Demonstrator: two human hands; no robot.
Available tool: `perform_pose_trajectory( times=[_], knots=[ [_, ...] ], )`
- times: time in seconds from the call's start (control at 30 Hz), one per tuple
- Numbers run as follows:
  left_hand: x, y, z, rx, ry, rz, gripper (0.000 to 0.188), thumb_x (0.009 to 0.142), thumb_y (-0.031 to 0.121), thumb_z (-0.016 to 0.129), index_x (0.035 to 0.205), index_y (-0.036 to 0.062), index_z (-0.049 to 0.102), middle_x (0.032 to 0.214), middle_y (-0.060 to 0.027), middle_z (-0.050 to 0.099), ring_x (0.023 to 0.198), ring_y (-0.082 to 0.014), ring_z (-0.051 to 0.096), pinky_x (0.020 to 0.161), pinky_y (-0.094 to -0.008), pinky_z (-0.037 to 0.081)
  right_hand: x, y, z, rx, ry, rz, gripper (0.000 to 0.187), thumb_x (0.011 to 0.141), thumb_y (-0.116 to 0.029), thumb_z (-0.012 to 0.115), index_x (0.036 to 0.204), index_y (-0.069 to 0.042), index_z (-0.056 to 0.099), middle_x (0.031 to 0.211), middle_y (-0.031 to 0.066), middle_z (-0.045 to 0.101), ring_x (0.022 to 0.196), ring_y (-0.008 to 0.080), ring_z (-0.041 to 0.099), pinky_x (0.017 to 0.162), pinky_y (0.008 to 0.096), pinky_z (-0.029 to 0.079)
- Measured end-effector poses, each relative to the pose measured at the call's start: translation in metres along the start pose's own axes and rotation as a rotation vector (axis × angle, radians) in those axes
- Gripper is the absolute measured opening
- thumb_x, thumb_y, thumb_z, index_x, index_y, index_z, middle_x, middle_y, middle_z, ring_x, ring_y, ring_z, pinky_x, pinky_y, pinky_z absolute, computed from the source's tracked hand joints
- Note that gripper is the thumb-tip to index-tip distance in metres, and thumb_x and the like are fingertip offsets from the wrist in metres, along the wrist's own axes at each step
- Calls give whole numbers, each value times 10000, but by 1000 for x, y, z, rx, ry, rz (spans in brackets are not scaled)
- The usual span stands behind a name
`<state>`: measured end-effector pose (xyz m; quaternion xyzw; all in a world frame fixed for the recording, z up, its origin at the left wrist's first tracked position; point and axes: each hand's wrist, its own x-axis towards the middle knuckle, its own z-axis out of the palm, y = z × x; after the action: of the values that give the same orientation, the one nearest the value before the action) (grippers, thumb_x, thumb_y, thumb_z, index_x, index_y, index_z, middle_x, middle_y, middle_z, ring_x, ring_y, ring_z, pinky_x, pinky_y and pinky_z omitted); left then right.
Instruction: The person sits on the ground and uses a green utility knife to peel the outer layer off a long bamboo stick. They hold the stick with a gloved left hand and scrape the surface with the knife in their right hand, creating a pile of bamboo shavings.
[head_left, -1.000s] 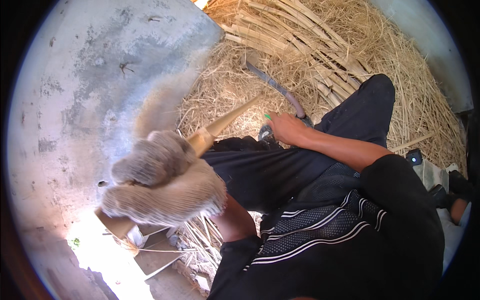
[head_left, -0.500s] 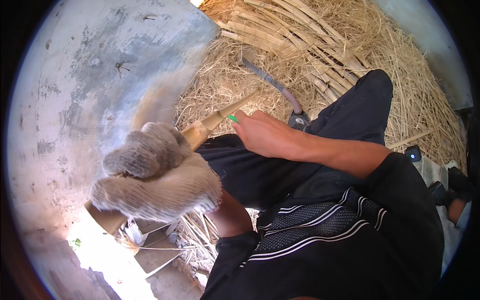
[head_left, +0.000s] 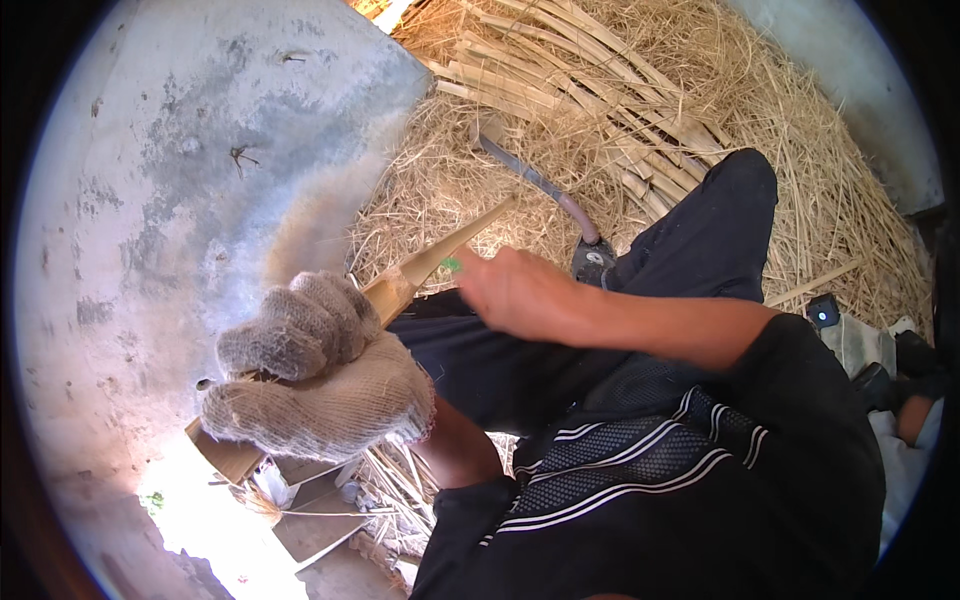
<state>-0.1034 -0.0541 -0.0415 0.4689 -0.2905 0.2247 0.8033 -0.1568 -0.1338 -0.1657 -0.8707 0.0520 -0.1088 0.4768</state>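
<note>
My left hand [head_left: 320,375], in a grey-white knitted glove, is closed around a split bamboo strip [head_left: 400,283]. The strip slants up and to the right, tapering to a thin far end above my lap; its wide near end shows below the glove. My bare right hand [head_left: 525,295] is closed beside the strip's upper part, slightly blurred. A small green piece [head_left: 450,264] sticks out from its fingertips next to the bamboo. The rest of that green thing is hidden in the fist, so its kind cannot be made out.
A sickle-shaped knife [head_left: 540,180] lies on the shavings [head_left: 800,190] beyond my hands. Several split bamboo strips [head_left: 600,100] are piled at the back. A pale, stained wall or board [head_left: 180,200] stands left. A small black device [head_left: 823,311] sits at the right.
My right hand has moved down toward me and slightly left along the bamboo, taking the green piece with it. My left hand and the strip have shifted slightly down and right.
</note>
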Motion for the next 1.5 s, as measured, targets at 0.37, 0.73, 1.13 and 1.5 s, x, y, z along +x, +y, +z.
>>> perform_pose_trajectory(
  times=[0.37, 0.73, 1.13, 1.5],
  knots=[
    [4, 2, -16, -70, -158, -81, 590, 932, 653, 435, 605, 170, 346, 486, 53, 240, 382, -74, 188, 365, -243, 188, 12, 22, 10, -140, -8, 7, 322, 980, -249, 481, 1101, 49, 502, 698, 268, 628, 693, 489, 627, 616, 529, 518],
    [4, 0, -11, -115, -187, -71, 609, 951, 633, 417, 566, 169, 338, 470, 57, 219, 378, -67, 162, 334, -231, 173, 13, 20, 10, -31, -137, 130, 328, 988, -256, 464, 1077, 56, 509, 787, 328, 618, 798, 478, 637, 675, 511, 525],
    [6, 3, -45, -197, -440, -106, 629, 895, 695, 451, 626, 129, 392, 463, 34, 305, 372, -93, 269, 373, -256, 263, 0, -16, 0, 23, -47, 49, 291, 992, -253, 461, 1098, 13, 516, 681, 284, 615, 694, 484, 630, 622, 535, 520],
    [13, 2, -48, -285, -607, -152, 629, 886, 698, 461, 598, 141, 406, 444, 34, 278, 368, -96, 233, 378, -271, 241, 6, 32, 21, -8, 53, 81, 294, 978, -240, 495, 1102, 26, 510, 599, 249, 593, 583, 461, 615, 558, 515, 514]
  ],
)
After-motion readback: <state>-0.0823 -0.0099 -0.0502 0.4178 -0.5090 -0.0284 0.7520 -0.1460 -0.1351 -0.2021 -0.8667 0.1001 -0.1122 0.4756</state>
